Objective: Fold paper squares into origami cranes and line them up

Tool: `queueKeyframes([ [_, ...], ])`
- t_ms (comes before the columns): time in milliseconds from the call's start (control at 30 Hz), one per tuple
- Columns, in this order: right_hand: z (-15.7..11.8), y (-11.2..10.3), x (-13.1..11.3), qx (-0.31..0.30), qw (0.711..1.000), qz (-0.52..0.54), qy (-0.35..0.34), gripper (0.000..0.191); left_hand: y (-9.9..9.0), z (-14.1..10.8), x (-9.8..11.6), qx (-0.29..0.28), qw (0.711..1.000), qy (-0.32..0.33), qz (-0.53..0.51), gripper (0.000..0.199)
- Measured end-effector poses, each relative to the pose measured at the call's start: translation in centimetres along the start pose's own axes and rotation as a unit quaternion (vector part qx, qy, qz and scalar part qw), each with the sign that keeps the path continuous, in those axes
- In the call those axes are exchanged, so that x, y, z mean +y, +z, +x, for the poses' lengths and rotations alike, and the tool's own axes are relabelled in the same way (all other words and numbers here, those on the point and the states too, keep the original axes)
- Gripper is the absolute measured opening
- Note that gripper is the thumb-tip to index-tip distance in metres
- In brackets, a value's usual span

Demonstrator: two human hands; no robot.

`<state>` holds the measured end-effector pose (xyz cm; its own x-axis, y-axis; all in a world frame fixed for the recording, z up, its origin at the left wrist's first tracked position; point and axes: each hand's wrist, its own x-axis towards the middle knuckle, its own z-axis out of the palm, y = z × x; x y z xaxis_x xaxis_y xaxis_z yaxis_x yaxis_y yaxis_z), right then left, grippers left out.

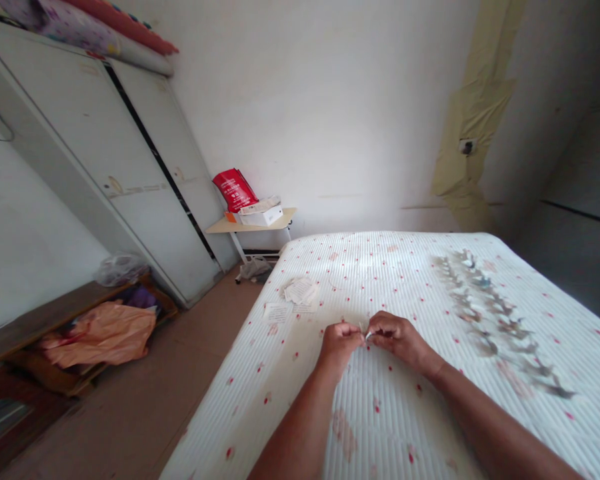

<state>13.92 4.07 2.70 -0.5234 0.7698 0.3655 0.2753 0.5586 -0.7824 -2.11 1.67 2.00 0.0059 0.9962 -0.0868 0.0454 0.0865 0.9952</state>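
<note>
A small pale paper piece [367, 337], thin and narrow with 1 pointed end showing and its finer folds too small to tell, is pinched between the fingertips of the left hand [341, 337] and the right hand [393, 333], both closed down on it just above the middle of the bed [380, 407]. To its left on the bed lies a loose pile of flat, printed paper sheets [300, 291], with 1 sheet at the near left edge; to its right, small grey and brown folded shapes [485, 300] stand in rows running from far to near.
</note>
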Motion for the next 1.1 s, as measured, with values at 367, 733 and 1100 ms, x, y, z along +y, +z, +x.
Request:
queueKeyframes([
  [367, 0.8, 0.3, 0.2, -0.026, 0.967, 0.136, 0.214, 0.014, 0.1, -0.2, 0.5, 0.011, 1.000, -0.012, 0.004, 0.014],
  [733, 3.8, -0.8, -0.6, -0.101, 0.932, 0.167, 0.307, 0.014, -0.8, 0.4, 0.1, -0.028, 0.998, -0.029, -0.050, 0.014],
  [1100, 3.4, -0.2, -0.3, -0.065, 0.927, 0.214, 0.301, 0.012, -0.4, 0.5, -0.1, 0.008, 0.998, -0.018, -0.061, 0.013],
])
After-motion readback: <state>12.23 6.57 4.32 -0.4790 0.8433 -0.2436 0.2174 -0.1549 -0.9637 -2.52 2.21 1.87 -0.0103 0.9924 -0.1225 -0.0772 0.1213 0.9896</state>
